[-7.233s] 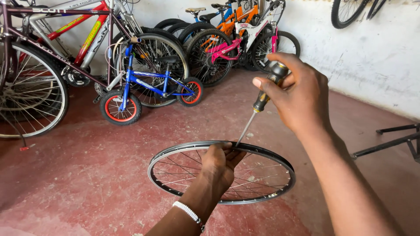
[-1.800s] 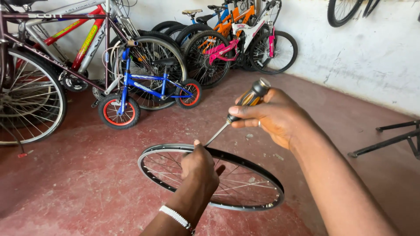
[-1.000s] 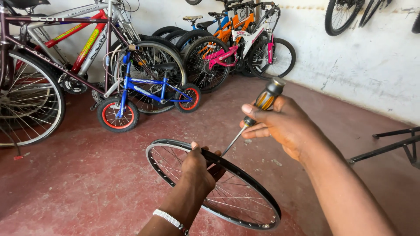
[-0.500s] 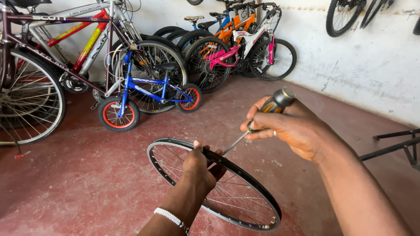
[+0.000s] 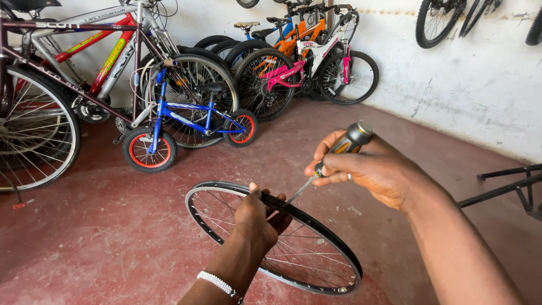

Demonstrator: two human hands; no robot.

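A bare spoked bicycle wheel rim [image 5: 333,248] hangs tilted above the red floor. My left hand [image 5: 257,217] grips its near upper edge from inside, fingers curled over the rim. My right hand [image 5: 375,169] holds a screwdriver [image 5: 339,152] with a black and orange handle. Its metal shaft slants down to the left, and the tip meets the rim just beside my left fingers. A beaded white bracelet [image 5: 220,282] circles my left wrist.
A small blue child's bicycle [image 5: 186,127] with red wheels stands ahead. Larger bicycles [image 5: 84,73] crowd the left, and pink and orange ones [image 5: 305,56] lean against the back wall. More wheels [image 5: 437,20] hang on the white wall. A black metal frame [image 5: 508,186] lies at right.
The wheel has tilted and swung so its far side points lower right. My right hand dropped slightly and shifted its hold on the screwdriver handle; the tip stays at the rim.
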